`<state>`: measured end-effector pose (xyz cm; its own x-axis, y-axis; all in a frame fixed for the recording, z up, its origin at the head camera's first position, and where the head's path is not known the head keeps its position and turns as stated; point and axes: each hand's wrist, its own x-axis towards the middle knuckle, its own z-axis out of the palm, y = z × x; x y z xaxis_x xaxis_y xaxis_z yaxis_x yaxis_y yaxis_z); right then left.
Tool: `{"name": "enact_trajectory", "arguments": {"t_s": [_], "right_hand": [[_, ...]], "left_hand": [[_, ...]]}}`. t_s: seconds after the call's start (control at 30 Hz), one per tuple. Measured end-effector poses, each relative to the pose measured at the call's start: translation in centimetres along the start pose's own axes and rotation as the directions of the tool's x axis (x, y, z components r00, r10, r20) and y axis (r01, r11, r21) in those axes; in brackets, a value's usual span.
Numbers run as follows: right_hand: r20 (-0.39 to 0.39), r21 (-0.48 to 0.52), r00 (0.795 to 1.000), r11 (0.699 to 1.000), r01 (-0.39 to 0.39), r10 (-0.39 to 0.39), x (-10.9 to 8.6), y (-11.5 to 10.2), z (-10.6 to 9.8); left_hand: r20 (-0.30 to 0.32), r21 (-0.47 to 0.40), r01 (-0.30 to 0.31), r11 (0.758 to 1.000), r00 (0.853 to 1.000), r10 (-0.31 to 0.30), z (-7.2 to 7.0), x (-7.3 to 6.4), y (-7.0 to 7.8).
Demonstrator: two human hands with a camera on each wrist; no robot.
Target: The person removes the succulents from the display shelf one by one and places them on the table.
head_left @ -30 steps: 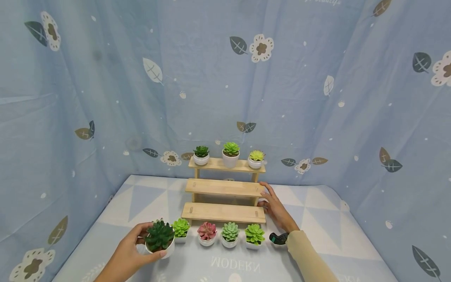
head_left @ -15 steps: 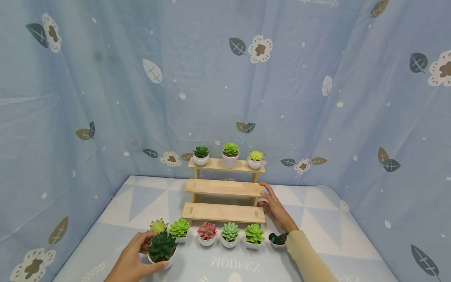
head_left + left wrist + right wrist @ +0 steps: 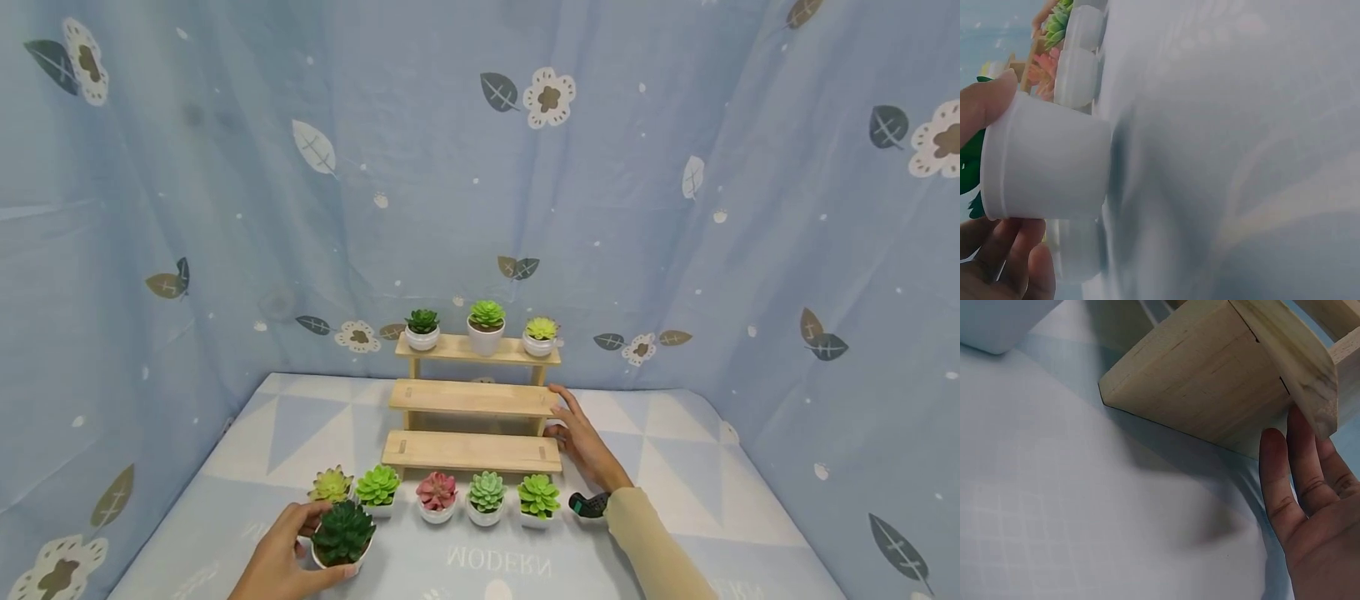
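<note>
My left hand (image 3: 279, 554) grips a potted dark green succulent (image 3: 342, 535) at the front left, thumb on one side and fingers on the other. In the left wrist view its smooth white pot (image 3: 1054, 164) is upright, with its base at or just above the cloth; I cannot tell if it touches. My right hand (image 3: 588, 448) rests against the right end of a three-tier wooden stand (image 3: 472, 452). The right wrist view has its extended fingers (image 3: 1274, 469) touching or very near the stand's end, holding nothing there.
A row of potted succulents lines the stand's front: yellow-green (image 3: 332, 486), bright green (image 3: 378, 486), red (image 3: 437, 492), pale green (image 3: 486, 493) and another green (image 3: 538, 497). On the top tier stand dark green (image 3: 422, 328), green (image 3: 486, 325) and yellow (image 3: 540, 336) succulents. A patterned curtain (image 3: 420, 242) hangs behind.
My left hand has lowered the dark green succulent and moved it slightly towards me, so the yellow-green succulent behind it shows. My right hand has stayed at the stand.
</note>
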<state>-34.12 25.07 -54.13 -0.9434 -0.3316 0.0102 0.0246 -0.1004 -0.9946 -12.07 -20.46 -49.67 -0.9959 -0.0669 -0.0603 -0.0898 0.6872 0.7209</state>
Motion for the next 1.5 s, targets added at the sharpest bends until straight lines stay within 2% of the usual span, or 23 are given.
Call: {"name": "enact_trajectory", "arguments": {"t_s": [0.2, 0.4, 0.7, 0.97, 1.17, 1.27, 1.4, 1.5], "right_hand": [[0.002, 0.008, 1.000, 1.000, -0.002, 0.002, 0.7, 0.2, 0.3], [-0.001, -0.001, 1.000, 1.000, -0.016, 0.016, 0.3, 0.7, 0.2], [-0.007, -0.020, 1.000, 1.000, 0.004, -0.004, 0.7, -0.2, 0.0], [-0.017, 0.013, 1.000, 1.000, -0.018, 0.019, 0.5, 0.3, 0.0], [-0.022, 0.014, 1.000, 1.000, -0.017, 0.018, -0.1, 0.6, 0.0], [-0.028, 0.013, 0.999, 1.000, -0.014, 0.015, -0.1, 0.6, 0.0], [-0.023, 0.002, 1.000, 1.000, 0.007, -0.007, 0.1, 0.5, -0.1], [-0.013, -0.017, 1.000, 1.000, 0.020, -0.020, 0.2, 0.3, 0.0]], "left_hand": [[0.007, 0.022, -0.009, 1.000, 1.000, 0.009, 0.0, 0.3, -0.4], [0.018, 0.028, -0.002, 1.000, 1.000, 0.001, 0.2, 0.8, -0.9], [0.012, 0.044, -0.024, 0.999, 1.000, 0.024, 0.2, 1.1, -0.6], [0.083, 0.030, -0.062, 0.998, 0.995, 0.060, -1.3, 1.3, -0.7], [0.033, 0.072, -0.083, 0.994, 0.996, 0.081, -3.0, 1.1, 0.6], [-0.027, 0.067, -0.119, 0.991, 0.992, 0.121, -3.8, 1.8, 1.5], [-0.102, 0.060, -0.203, 0.977, 0.973, 0.208, -5.0, 3.7, 2.5], [-0.073, 0.001, -0.234, 0.972, 0.970, 0.233, -6.0, 5.4, 3.0]]}}
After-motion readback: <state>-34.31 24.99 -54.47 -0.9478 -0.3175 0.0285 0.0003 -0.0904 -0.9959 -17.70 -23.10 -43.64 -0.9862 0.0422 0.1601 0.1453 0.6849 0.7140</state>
